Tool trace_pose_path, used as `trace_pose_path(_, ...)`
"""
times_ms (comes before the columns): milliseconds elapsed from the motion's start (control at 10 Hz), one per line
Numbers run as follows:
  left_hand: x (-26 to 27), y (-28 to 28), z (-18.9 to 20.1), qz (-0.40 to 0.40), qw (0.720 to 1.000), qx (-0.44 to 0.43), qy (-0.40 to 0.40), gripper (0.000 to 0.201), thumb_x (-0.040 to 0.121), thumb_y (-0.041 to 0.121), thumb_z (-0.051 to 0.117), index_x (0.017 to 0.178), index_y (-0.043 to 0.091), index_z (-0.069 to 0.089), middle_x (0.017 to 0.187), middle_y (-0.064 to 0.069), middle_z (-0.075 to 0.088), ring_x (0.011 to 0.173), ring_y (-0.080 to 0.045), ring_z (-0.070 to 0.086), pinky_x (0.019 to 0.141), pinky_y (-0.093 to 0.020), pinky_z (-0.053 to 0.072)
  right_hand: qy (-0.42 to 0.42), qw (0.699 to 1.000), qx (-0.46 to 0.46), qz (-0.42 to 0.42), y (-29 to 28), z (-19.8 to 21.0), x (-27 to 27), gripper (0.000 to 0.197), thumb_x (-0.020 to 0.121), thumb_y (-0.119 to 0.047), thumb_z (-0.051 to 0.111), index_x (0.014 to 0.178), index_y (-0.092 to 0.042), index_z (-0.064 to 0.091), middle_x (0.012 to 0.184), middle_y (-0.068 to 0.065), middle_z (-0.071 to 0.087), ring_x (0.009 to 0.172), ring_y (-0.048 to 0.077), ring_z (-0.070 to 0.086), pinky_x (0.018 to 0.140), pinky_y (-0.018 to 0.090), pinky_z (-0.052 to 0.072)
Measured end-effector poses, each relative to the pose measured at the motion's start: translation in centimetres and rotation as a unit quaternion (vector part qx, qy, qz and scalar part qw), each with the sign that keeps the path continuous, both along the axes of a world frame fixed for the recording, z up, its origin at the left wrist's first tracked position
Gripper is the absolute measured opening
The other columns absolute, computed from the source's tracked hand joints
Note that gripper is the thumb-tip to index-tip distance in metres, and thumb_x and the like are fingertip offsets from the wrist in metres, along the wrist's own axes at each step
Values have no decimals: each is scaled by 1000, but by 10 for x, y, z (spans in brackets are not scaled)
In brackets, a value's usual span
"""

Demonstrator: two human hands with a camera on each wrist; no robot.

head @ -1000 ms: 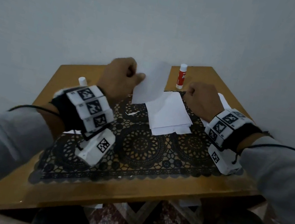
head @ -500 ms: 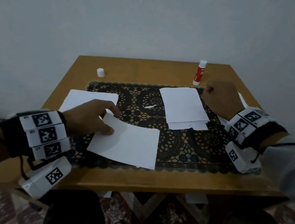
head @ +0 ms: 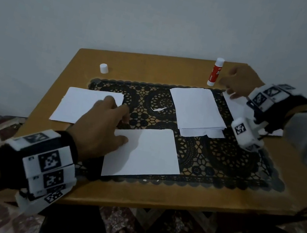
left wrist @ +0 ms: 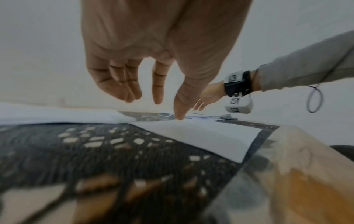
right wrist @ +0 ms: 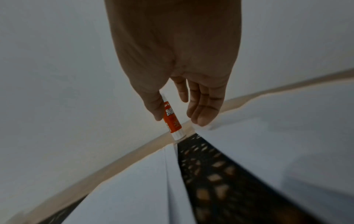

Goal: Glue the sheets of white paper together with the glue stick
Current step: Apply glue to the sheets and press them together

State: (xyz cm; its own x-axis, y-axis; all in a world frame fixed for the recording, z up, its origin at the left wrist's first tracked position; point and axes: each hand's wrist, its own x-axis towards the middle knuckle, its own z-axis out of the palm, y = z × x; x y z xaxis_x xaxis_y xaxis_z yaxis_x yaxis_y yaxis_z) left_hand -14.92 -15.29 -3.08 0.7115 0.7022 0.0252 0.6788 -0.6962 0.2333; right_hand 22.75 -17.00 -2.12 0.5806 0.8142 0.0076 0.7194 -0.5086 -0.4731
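A single white sheet (head: 145, 153) lies on the black lace mat (head: 223, 159) near the table's front edge. My left hand (head: 105, 128) hovers over its left end, fingers straight, thumb tip touching the sheet (left wrist: 201, 133). A stack of white sheets (head: 197, 109) lies on the mat at the back right. The red and white glue stick (head: 215, 71) stands upright on the wood behind that stack. My right hand (head: 236, 83) is just right of the stick, fingers spread, holding nothing; in the right wrist view the glue stick (right wrist: 172, 119) shows between thumb and fingers.
The stick's white cap (head: 103, 68) stands on the wooden table (head: 195, 201) at the back left. More white paper (head: 80, 107) lies at the mat's left edge, and a sheet (head: 234, 106) lies under my right wrist. A paper scrap (head: 159, 109) sits mid-mat.
My left hand carried one sheet from the stack down to the front of the mat and let it lie flat. My right hand opened and moved back toward the glue stick.
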Motion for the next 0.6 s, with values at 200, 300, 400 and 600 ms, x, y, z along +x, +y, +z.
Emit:
trace_pose_path(200, -4, -28, 2, -133, 988, -11, 72, 41, 92, 41, 51, 132, 38, 44, 133, 10, 36, 120, -11, 35, 99, -25, 36, 144, 988, 12, -54, 32, -1, -1, 10, 87, -23, 69, 86, -15, 62, 86, 5, 67, 61, 15, 60, 60, 29, 53)
trace_pose_path(300, -12, -41, -3, -154, 982, -2, 113, 48, 91, 45, 37, 136, 30, 44, 138, 1, 38, 124, -19, 39, 100, -32, 43, 89, 995, 16, -36, 42, -3, 7, 21, 83, -29, 69, 101, -22, 62, 91, 3, 68, 68, 16, 66, 57, 29, 53)
trace_pose_path(400, -17, -40, 0, -161, 972, 13, 173, 51, 82, 46, 37, 120, 21, 60, 120, -8, 59, 101, -25, 61, 76, -34, 57, 41, 998, 16, -49, 48, -2, 5, 32, 78, -38, 68, 105, -20, 67, 104, 8, 70, 90, 27, 68, 81, 40, 56)
trace_pose_path(600, -21, -47, -3, -178, 974, -13, 138, 64, 86, 56, 24, 141, 24, 32, 149, -5, 22, 134, -23, 30, 107, -32, 34, 57, 991, 110, 41, 29, 24, -46, 16, 90, -25, 57, 79, -15, 51, 79, 7, 62, 65, 19, 61, 61, 31, 50)
